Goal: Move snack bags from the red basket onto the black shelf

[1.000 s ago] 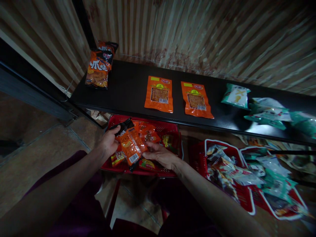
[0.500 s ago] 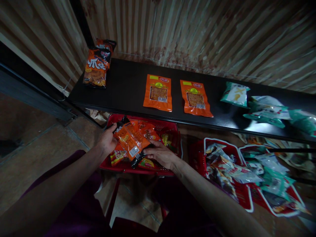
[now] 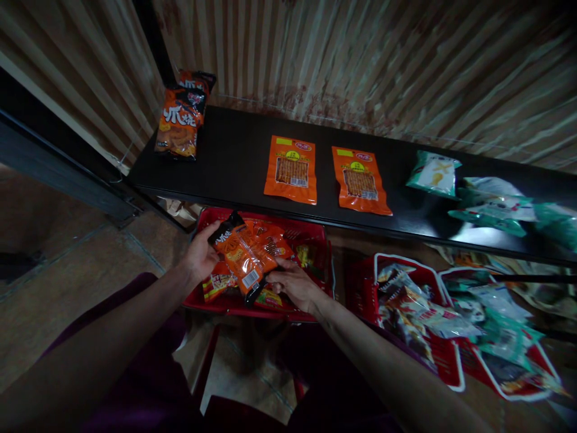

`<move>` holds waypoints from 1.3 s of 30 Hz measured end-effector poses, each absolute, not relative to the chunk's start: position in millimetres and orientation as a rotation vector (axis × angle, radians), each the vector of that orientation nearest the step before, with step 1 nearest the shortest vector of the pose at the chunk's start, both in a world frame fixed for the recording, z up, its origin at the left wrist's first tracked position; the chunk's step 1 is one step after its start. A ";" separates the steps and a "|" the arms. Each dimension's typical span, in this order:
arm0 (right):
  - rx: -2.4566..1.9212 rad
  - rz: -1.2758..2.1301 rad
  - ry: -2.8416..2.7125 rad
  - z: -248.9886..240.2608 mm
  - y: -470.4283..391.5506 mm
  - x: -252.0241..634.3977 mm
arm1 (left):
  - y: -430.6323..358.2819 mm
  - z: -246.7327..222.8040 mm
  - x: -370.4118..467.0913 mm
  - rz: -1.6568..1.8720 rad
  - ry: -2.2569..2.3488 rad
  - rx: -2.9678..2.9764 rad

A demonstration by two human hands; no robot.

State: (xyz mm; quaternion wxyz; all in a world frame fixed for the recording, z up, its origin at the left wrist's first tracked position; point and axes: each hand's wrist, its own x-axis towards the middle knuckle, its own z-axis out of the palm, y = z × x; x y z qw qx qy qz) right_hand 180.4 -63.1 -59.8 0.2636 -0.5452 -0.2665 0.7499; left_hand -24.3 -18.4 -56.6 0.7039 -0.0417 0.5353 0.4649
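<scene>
Both hands have lifted the orange plastic snack packet [image 3: 241, 255] slightly since a second ago, and it now lies more slanted above the red plastic basket [image 3: 315, 231]. Its black top end is pinched in the left hand [image 3: 201, 255], whose grip is closed round that end with the thumb on top. The right hand [image 3: 295, 285] has its fingertips closed on the packet's lower black end, near the white barcode label. More orange and red packets lie in the basket below the held one.

Beyond the basket runs a long black shelf [image 3: 234, 162]. Two flat orange packets [image 3: 291, 169] lie side by side near its front edge at the middle. An orange-and-black bag [image 3: 179, 123] sits at its far left corner. Green-and-white packets [image 3: 433, 174] lie towards its right end. To the right of the first basket, a second red basket [image 3: 451, 373] holds mixed packets.
</scene>
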 end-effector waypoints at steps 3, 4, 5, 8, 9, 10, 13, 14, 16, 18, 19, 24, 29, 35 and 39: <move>-1.500 2.025 -0.847 -61.7 -61.6 183.7 | -14.9 -56.3 -30.4 0.999 1.266 0.002; -1.504 2.039 -0.889 -62.6 -61.0 185.7 | -13.3 -55.8 -33.4 0.978 1.288 0.043; -1.508 2.056 -0.930 -63.4 -60.5 187.9 | -11.7 -55.1 -36.7 0.954 1.304 0.090; -1.531 2.084 -1.029 -64.1 -59.4 193.5 | -8.3 -50.7 -45.4 0.879 1.335 0.242; -1.542 2.082 -1.049 -63.7 -59.3 194.4 | -8.0 -48.7 -47.0 0.855 1.348 0.290; -1.550 2.080 -1.065 -63.1 -59.4 194.9 | -8.2 -46.8 -48.0 0.827 1.357 0.331; -1.574 2.055 -1.145 -60.3 -60.0 193.6 | -10.4 -42.7 -47.3 0.761 1.389 0.441; -1.590 2.048 -1.179 -59.2 -60.2 192.9 | -11.3 -42.2 -46.7 0.744 1.409 0.478; -1.637 2.040 -1.229 -57.0 -60.1 191.7 | -12.7 -41.8 -45.8 0.719 1.446 0.541; -1.677 2.053 -1.246 -55.0 -59.6 191.2 | -13.5 -41.7 -45.8 0.705 1.461 0.576; -1.686 2.067 -1.248 -54.1 -59.1 191.2 | -13.9 -41.5 -46.0 0.706 1.450 0.583; -1.693 2.100 -1.263 -52.3 -57.2 191.6 | -15.2 -41.4 -46.6 0.737 1.392 0.592; -1.639 1.959 -1.489 -49.7 -54.5 195.5 | -15.3 -46.0 -45.7 0.779 1.347 0.592; -1.682 1.474 -1.976 -50.7 -55.8 198.0 | -13.3 -50.2 -42.9 0.851 1.389 0.579; -1.589 0.908 -2.216 -57.7 -64.5 194.5 | -12.8 -56.1 -43.8 0.858 1.465 0.573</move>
